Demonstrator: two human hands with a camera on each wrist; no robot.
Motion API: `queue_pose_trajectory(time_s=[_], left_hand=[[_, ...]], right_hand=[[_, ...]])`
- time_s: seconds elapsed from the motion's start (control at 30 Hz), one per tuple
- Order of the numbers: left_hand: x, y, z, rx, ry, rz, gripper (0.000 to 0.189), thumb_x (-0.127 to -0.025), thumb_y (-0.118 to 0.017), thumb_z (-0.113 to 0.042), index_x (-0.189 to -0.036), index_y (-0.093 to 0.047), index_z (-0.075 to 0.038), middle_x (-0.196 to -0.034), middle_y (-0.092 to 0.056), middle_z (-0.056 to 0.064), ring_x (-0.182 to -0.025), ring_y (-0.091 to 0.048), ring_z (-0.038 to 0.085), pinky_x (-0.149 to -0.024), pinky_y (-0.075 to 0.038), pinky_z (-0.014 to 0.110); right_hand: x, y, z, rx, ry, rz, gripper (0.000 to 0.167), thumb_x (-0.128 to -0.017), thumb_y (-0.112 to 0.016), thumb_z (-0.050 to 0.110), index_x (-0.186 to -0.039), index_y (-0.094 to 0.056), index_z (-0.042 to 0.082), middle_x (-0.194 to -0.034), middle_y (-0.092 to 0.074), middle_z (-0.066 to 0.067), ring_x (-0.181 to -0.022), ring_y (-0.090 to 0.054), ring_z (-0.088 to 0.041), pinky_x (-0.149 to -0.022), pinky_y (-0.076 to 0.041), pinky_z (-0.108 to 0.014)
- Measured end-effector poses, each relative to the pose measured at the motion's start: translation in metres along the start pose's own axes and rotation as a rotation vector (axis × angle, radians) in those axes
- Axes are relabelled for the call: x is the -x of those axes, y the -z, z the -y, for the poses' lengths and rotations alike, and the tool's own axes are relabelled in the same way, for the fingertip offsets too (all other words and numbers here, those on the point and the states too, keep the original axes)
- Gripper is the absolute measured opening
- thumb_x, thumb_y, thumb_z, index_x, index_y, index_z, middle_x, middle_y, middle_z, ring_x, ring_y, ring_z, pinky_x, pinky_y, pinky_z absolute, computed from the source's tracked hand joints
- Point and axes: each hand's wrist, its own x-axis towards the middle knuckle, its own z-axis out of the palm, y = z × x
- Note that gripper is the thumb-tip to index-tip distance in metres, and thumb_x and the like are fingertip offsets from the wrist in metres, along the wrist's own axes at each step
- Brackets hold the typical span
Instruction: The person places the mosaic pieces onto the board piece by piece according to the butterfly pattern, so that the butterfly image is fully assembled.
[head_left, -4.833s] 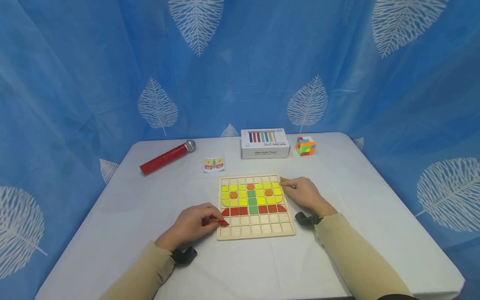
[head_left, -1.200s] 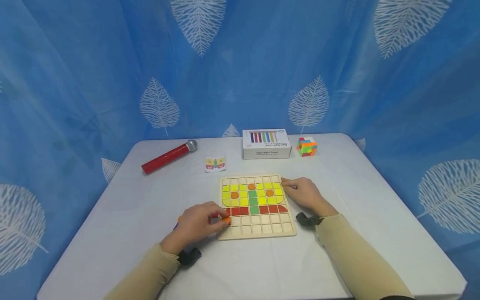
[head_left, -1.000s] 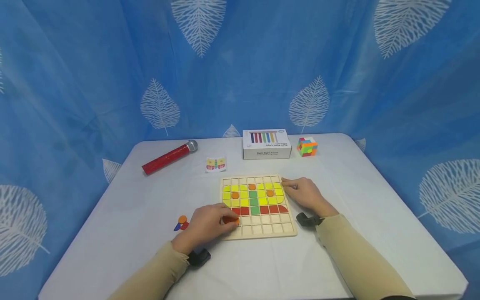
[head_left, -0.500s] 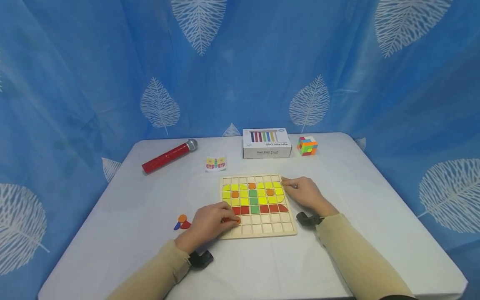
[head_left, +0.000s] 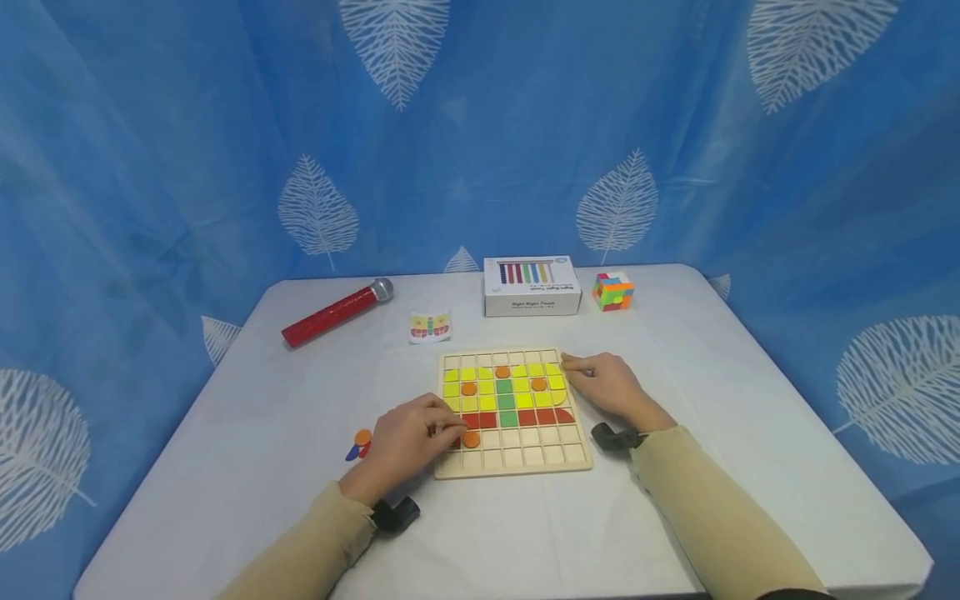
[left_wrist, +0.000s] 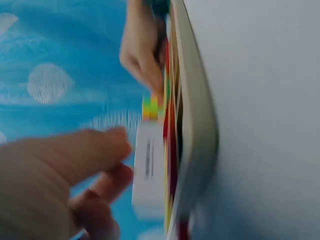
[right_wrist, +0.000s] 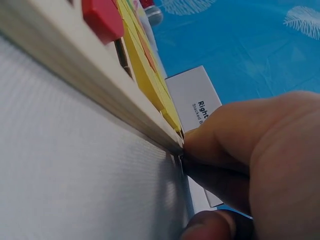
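Note:
A wooden grid board (head_left: 533, 457) lies on the table, with yellow, red, green and orange pieces in a butterfly-like pattern. My left hand (head_left: 408, 437) is over its left edge, fingers loosely bent. In the left wrist view, nothing shows between thumb and fingertips. Just right of these fingers, an orange disc (head_left: 471, 439) lies in a cell below the red row; a red piece (head_left: 456, 443) beside it is partly hidden. At the board's far right corner my right hand (head_left: 607, 387) pinches the rim (right_wrist: 172, 142) between thumb and finger.
Left of my left hand lie a loose orange disc (head_left: 363, 437), a blue piece (head_left: 352, 452) and a red piece (head_left: 365, 450). Behind the board are a butterfly picture card (head_left: 430, 327), a white box (head_left: 531, 287), a puzzle cube (head_left: 613, 292) and a red microphone (head_left: 337, 312).
My left hand, earlier with a red piece and then an orange disc at the board's left side, has let go of the disc and drawn slightly left. The right hand stays at the corner.

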Motion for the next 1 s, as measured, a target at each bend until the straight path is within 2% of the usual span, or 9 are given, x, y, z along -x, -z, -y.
queue_pose_trajectory(time_s=[0.1, 0.17, 0.23, 0.4, 0.5, 0.67, 1.0], left_hand=[[0.002, 0.009, 0.006, 0.005, 0.090, -0.057, 0.015, -0.085, -0.085, -0.032, -0.099, -0.083, -0.029, -0.095, -0.067, -0.015, -0.068, -0.053, 0.004, -0.059, -0.044, 0.023], [0.004, 0.012, 0.009, -0.018, 0.106, -0.056, 0.018, -0.085, -0.085, -0.032, -0.103, -0.082, -0.029, -0.098, -0.067, -0.013, -0.065, -0.050, 0.004, -0.057, -0.042, 0.022], [0.004, 0.013, 0.010, -0.060, 0.066, -0.014, 0.023, -0.087, -0.084, -0.036, -0.109, -0.082, -0.030, -0.103, -0.066, -0.012, -0.064, -0.049, 0.003, -0.055, -0.042, 0.021], [0.002, 0.006, 0.006, -0.180, -0.128, 0.114, 0.039, -0.090, -0.075, -0.051, -0.125, -0.075, -0.036, -0.115, -0.062, -0.009, -0.063, -0.046, 0.002, -0.054, -0.040, 0.018], [-0.001, 0.000, 0.002, -0.220, -0.187, 0.156, 0.050, -0.089, -0.071, -0.059, -0.135, -0.069, -0.037, -0.118, -0.059, -0.007, -0.066, -0.046, 0.002, -0.056, -0.039, 0.018], [-0.004, -0.005, -0.002, -0.247, -0.223, 0.206, 0.061, -0.088, -0.066, -0.068, -0.141, -0.062, -0.039, -0.122, -0.055, -0.006, -0.076, -0.047, 0.004, -0.060, -0.040, 0.020], [-0.003, -0.006, -0.005, -0.234, -0.228, 0.222, 0.060, -0.088, -0.065, -0.069, -0.140, -0.064, -0.038, -0.123, -0.055, -0.003, -0.078, -0.047, 0.005, -0.061, -0.040, 0.020]], right_hand=[[-0.001, 0.000, 0.000, 0.009, 0.004, 0.002, 0.041, -0.102, -0.062, 0.036, -0.139, -0.065, 0.019, -0.149, -0.058, 0.004, -0.146, -0.044, -0.035, -0.116, -0.036, -0.059], [-0.002, 0.000, 0.000, 0.011, 0.003, -0.001, 0.041, -0.102, -0.062, 0.036, -0.139, -0.065, 0.019, -0.149, -0.058, 0.005, -0.146, -0.044, -0.035, -0.116, -0.037, -0.059], [-0.002, 0.001, 0.000, 0.012, 0.003, -0.007, 0.041, -0.102, -0.062, 0.036, -0.139, -0.065, 0.019, -0.149, -0.058, 0.004, -0.146, -0.044, -0.035, -0.115, -0.037, -0.059], [-0.001, 0.002, 0.000, 0.004, 0.006, -0.005, 0.041, -0.102, -0.062, 0.037, -0.138, -0.065, 0.019, -0.148, -0.058, 0.004, -0.146, -0.044, -0.035, -0.116, -0.036, -0.059], [0.000, 0.001, 0.000, 0.004, 0.001, 0.001, 0.041, -0.102, -0.062, 0.037, -0.139, -0.065, 0.019, -0.149, -0.058, 0.004, -0.146, -0.044, -0.035, -0.116, -0.036, -0.059], [0.001, 0.000, 0.002, 0.007, -0.008, 0.004, 0.041, -0.102, -0.061, 0.036, -0.139, -0.065, 0.018, -0.149, -0.058, 0.003, -0.146, -0.044, -0.036, -0.116, -0.036, -0.060], [0.001, 0.002, 0.003, -0.029, 0.016, -0.005, 0.040, -0.101, -0.063, 0.034, -0.137, -0.066, 0.016, -0.147, -0.059, 0.002, -0.146, -0.044, -0.035, -0.117, -0.035, -0.058]])
